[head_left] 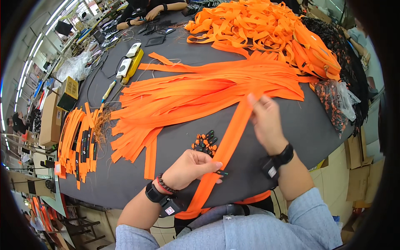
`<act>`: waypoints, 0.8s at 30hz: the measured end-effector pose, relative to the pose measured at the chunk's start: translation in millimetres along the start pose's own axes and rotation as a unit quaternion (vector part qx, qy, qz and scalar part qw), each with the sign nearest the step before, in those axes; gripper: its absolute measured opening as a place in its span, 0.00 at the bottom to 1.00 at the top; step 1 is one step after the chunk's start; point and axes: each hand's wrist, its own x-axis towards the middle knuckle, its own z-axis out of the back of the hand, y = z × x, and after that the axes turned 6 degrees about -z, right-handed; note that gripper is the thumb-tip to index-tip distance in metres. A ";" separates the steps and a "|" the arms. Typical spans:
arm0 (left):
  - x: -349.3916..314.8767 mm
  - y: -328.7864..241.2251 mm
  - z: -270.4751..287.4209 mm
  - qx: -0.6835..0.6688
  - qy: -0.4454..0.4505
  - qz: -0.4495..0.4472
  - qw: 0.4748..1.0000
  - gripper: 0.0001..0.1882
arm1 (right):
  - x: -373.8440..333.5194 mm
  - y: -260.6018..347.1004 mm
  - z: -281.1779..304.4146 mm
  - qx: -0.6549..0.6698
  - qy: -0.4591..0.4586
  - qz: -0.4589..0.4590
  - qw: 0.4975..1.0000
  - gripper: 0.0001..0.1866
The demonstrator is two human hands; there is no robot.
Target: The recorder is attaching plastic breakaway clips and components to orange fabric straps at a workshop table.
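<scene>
An orange zipper strip (230, 136) runs slantwise over the near part of the table, from my right hand down past the table's front edge. My left hand (188, 168) pinches its lower part between thumb and fingers. A small dark zipper pull (221, 172) sticks out beside that thumb. Up at the strip's far part, my right hand (266, 121) has its fingers closed at the edge, the fingertips slightly blurred. Just beyond my left hand lies a little heap of black and orange zipper pulls (205, 142). A broad stack of orange zipper strips (196, 89) spreads across the table behind.
A tangled orange heap of strips (250, 25) rises at the far right. Bundled orange and black strips (79, 143) lie at the left edge. A yellow and white power strip (132, 66), cables and a cardboard box (51, 118) are at left. Another person's hand (154, 12) works at the far side.
</scene>
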 end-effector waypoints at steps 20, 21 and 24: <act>-201.6 68.8 10.5 0.338 0.021 0.135 0.931 0.14 | -206.3 84.5 173.2 -0.296 -0.079 -0.102 0.947 0.09; -203.6 79.0 6.9 0.410 -0.011 0.092 0.907 0.14 | -215.5 74.7 185.2 -0.305 -0.082 -0.141 0.938 0.10; -205.5 95.9 0.6 0.665 -0.104 -0.121 0.730 0.19 | -234.6 41.0 221.8 -0.625 -0.070 -0.001 0.777 0.13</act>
